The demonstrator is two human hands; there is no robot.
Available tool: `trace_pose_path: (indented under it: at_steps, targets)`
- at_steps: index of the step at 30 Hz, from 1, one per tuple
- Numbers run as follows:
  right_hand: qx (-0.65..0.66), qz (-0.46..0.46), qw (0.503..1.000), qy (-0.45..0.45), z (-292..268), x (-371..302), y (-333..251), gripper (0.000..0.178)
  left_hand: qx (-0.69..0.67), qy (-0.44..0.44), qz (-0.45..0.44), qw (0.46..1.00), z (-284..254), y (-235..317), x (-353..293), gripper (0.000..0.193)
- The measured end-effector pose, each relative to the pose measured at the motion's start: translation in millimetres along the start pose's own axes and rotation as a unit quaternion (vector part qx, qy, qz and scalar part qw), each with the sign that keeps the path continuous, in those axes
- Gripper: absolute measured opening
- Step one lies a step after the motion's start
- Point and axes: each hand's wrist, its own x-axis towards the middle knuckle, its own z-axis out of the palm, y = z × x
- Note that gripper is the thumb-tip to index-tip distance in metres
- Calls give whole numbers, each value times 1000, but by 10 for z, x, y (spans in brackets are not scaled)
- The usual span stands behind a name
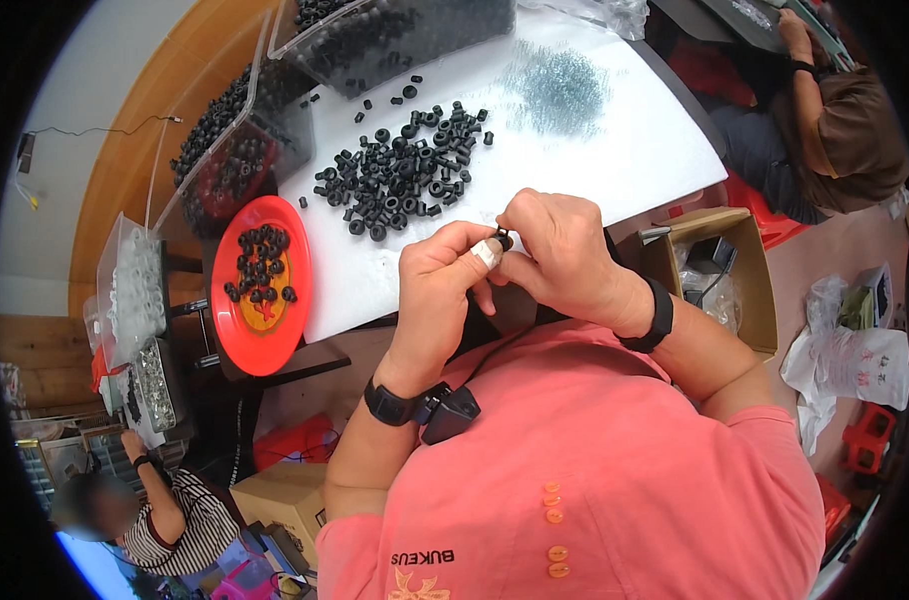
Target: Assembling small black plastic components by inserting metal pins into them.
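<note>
My left hand and my right hand meet over the near edge of the white tabletop. Pinched between their fingertips is a small black ring-shaped part, mostly covered by the fingers. White tape wraps my left thumb. Beyond the hands lies a loose pile of small black cylindrical parts, some with flared ends. To the left, a red plate holds several black pieces that look rounder. A heap of tiny shiny metal pieces, too small to make out, is spread at the far right.
Clear bins full of black parts stand at the back and left. An open cardboard box sits right of the table. Co-workers are seated at the upper right and lower left.
</note>
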Motion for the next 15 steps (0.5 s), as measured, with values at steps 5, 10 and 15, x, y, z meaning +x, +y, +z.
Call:
trace_pose_path:
  at_steps: [5, 10, 15]
  targets:
    - [6, 7, 1000, 8, 96, -30, -29, 26, -11, 1, 17, 1000, -4, -33, 31, 14]
    - [-30, 4, 999, 38, 160, -49, -119, 25, -28, 9, 23, 999, -50, -60, 25, 12]
    - [43, 35, 996, -69, -236, 47, -136, 23, -19, 83, 55, 995, -221, 78, -188, 15]
